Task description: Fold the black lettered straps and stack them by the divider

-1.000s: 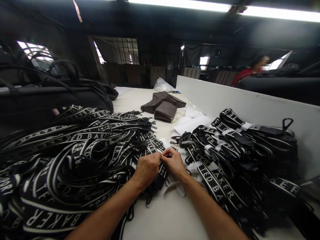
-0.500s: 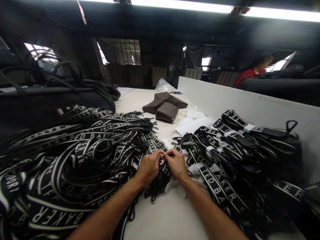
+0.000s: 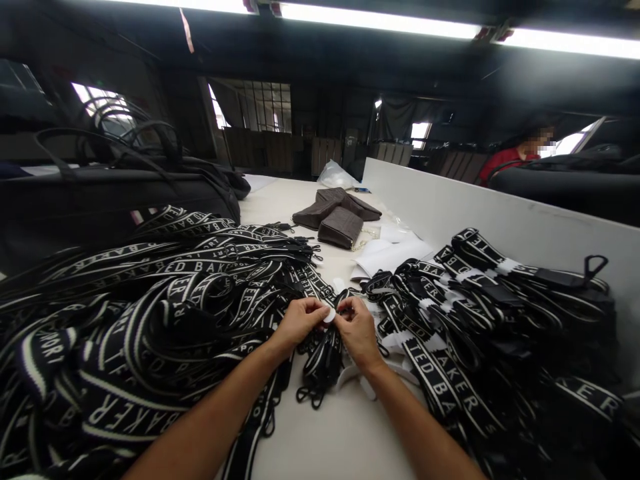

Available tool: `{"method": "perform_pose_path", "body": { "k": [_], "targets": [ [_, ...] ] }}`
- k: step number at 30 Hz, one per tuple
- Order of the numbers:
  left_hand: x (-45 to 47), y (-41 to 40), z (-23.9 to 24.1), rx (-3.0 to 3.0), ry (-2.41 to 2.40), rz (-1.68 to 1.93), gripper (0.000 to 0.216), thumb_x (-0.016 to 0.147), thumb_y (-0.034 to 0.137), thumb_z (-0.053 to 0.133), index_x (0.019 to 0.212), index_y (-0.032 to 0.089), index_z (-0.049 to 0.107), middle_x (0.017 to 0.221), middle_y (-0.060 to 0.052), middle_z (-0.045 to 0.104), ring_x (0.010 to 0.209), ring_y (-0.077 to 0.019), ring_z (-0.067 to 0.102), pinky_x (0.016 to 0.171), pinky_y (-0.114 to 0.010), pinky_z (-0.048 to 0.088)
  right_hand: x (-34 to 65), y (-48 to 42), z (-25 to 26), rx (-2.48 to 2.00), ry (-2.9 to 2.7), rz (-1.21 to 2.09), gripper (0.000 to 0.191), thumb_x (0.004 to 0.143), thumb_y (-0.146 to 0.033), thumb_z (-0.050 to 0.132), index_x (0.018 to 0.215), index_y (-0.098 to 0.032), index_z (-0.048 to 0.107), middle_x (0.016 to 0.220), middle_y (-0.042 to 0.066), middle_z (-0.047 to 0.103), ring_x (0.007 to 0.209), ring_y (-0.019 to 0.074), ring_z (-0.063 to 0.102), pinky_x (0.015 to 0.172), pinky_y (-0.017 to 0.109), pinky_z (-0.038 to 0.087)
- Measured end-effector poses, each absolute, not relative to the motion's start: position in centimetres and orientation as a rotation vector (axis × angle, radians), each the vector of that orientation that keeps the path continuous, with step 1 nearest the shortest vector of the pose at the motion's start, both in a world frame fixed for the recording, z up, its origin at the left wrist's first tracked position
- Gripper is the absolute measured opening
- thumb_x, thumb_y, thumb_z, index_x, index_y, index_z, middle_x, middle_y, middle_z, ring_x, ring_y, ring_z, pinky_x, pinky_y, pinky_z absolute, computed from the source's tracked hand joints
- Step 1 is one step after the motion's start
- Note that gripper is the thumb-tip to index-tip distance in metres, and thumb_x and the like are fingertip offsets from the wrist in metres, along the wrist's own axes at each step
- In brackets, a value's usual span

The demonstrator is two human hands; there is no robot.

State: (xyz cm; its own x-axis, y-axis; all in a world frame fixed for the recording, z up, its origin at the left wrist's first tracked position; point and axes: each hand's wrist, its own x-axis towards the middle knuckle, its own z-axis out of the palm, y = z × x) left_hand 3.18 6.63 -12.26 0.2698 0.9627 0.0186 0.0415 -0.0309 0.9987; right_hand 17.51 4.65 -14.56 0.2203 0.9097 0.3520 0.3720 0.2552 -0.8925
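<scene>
My left hand pinches a small white strip, curled into a rounded shape. The closed fingertips of my right hand meet its other side. Just below the fingers is a folded black-and-white webbing strap, its dark hooks pointing towards me; whether the strip goes round it is hidden. A large heap of loose lettered straps lies left of my hands. On the right are folded straps with white bands around them.
Brown quilted bags sit farther back on the white table, near white paper sheets and a plastic bag. Black bags stand at the left. A white partition runs along the right; a person in red is beyond it.
The white strip shows more between my fingertips, and my hands have parted slightly. The strap below them is more visible. The whole view has shifted a little.
</scene>
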Motion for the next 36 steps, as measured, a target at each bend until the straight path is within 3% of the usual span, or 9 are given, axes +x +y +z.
{"method": "perform_pose_path", "body": {
  "k": [3,6,10,14,22,25,29,33,36],
  "targets": [
    [3.3,6.9,-12.8,1.475,1.101,0.987,0.028,0.074,0.04,0.06,0.066,0.014,0.061,0.059,-0.002,0.059,0.053,-0.0129,0.052,0.055,-0.024,0.042,17.5,4.6,-14.3,-1.392,-1.415,0.61,0.018,0.072,-0.031,0.067,0.063,-0.018,0.06,0.066,0.001,0.06,0.062,0.0155,0.053,0.061,0.027,0.042],
    [3.3,7.1,-13.2,1.576,1.204,1.02,0.023,0.077,0.034,0.057,0.062,0.016,0.058,0.056,0.0,0.056,0.054,-0.0139,0.049,0.055,-0.025,0.038,17.3,4.6,-14.0,-1.376,-1.38,0.905,0.021,0.072,-0.037,0.066,0.065,-0.017,0.065,0.061,0.001,0.063,0.056,0.015,0.054,0.055,0.026,0.041],
    [3.3,6.5,-13.1,1.969,1.347,1.044,0.021,0.086,0.026,0.05,0.069,0.018,0.058,0.067,-0.002,0.06,0.065,-0.0157,0.053,0.065,-0.027,0.037,17.1,4.7,-14.0,-1.333,-1.238,1.178,0.033,0.073,-0.047,0.064,0.061,-0.016,0.063,0.057,0.002,0.061,0.047,0.0135,0.054,0.047,0.024,0.039],
    [3.4,6.0,-13.0,2.246,1.433,0.962,0.022,0.092,0.021,0.043,0.073,0.019,0.054,0.072,-0.003,0.061,0.066,-0.0162,0.055,0.065,-0.027,0.037,16.9,4.9,-15.1,-1.322,-1.236,1.078,0.042,0.076,-0.054,0.059,0.056,-0.018,0.055,0.049,-0.001,0.053,0.042,0.0108,0.046,0.044,0.023,0.032],
    [4.0,6.0,-13.7,2.545,1.416,1.032,0.024,0.094,0.018,0.038,0.076,0.018,0.054,0.078,-0.006,0.059,0.076,-0.0199,0.054,0.07,-0.031,0.038,16.9,5.3,-15.6,-1.554,-1.398,0.602,0.04,0.082,-0.043,0.051,0.05,-0.02,0.048,0.049,-0.002,0.049,0.05,0.0124,0.042,0.051,0.026,0.027],
    [4.3,6.2,-13.7,2.136,1.313,1.193,0.02,0.089,0.021,0.049,0.071,0.018,0.056,0.074,-0.004,0.057,0.074,-0.0179,0.052,0.071,-0.029,0.038,17.2,5.3,-15.4,-1.558,-1.418,0.597,0.04,0.082,-0.041,0.051,0.049,-0.021,0.047,0.048,-0.003,0.048,0.049,0.0127,0.042,0.05,0.026,0.027],
    [4.2,7.2,-13.9,1.364,1.246,1.208,0.024,0.074,0.031,0.063,0.057,0.016,0.053,0.056,0.001,0.05,0.054,-0.0117,0.043,0.054,-0.024,0.033,17.4,5.0,-15.1,-1.568,-1.474,0.557,0.036,0.081,-0.039,0.055,0.05,-0.02,0.052,0.05,-0.001,0.053,0.051,0.0136,0.042,0.052,0.027,0.025],
    [3.6,7.8,-13.9,1.131,1.154,1.177,0.034,0.065,0.044,0.067,0.058,0.016,0.049,0.052,0.003,0.047,0.045,-0.0067,0.037,0.045,-0.02,0.025,17.9,5.0,-15.1,-1.647,-1.554,0.456,0.029,0.08,-0.034,0.06,0.054,-0.021,0.057,0.054,0.002,0.056,0.054,0.0149,0.042,0.054,0.028,0.022],
    [3.3,7.7,-13.5,1.006,1.067,1.168,0.041,0.057,0.046,0.074,0.06,0.015,0.048,0.054,0.004,0.047,0.045,-0.0048,0.036,0.044,-0.018,0.023,18.5,5.4,-15.3,-1.59,-1.577,0.576,0.032,0.079,-0.034,0.061,0.051,-0.02,0.055,0.052,0.0,0.054,0.053,0.0141,0.044,0.053,0.026,0.024]
  ]
}}
